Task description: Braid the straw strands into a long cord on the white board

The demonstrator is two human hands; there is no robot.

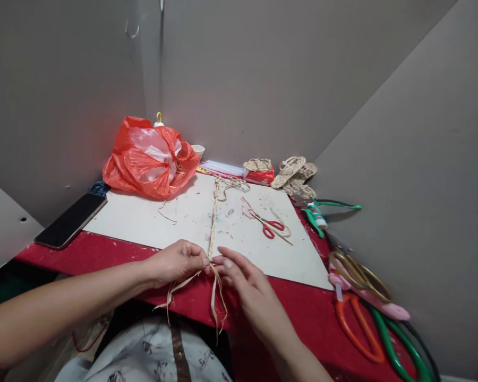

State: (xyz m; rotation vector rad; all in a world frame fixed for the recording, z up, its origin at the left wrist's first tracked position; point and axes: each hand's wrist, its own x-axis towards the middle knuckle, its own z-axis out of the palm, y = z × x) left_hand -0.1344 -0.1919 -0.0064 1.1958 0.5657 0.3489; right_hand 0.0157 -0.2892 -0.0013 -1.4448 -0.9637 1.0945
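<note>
A narrow plaited braid of pale straw [213, 217] runs from the far part of the white board down to its near edge. My left hand [182, 261] is closed, thumb and finger pinching the near end of this braid. Loose flat straw strands [214, 302] hang from that end over the red cloth, towards my lap. My right hand [245, 276] is just right of the braid end, its fingers stretched and apart. Its fingertips are at the strands; whether they touch them is hard to tell. Red-handled scissors [269, 227] lie on the board to the right.
The white board [123, 212] rests on a red cloth [295, 302]. A red plastic bag [151, 162] and a phone [71, 220] are at the left. Small woven sandals [295, 175] stand at the back right. Large scissors with orange handles [358, 329] lie at the right edge. Grey walls surround the table.
</note>
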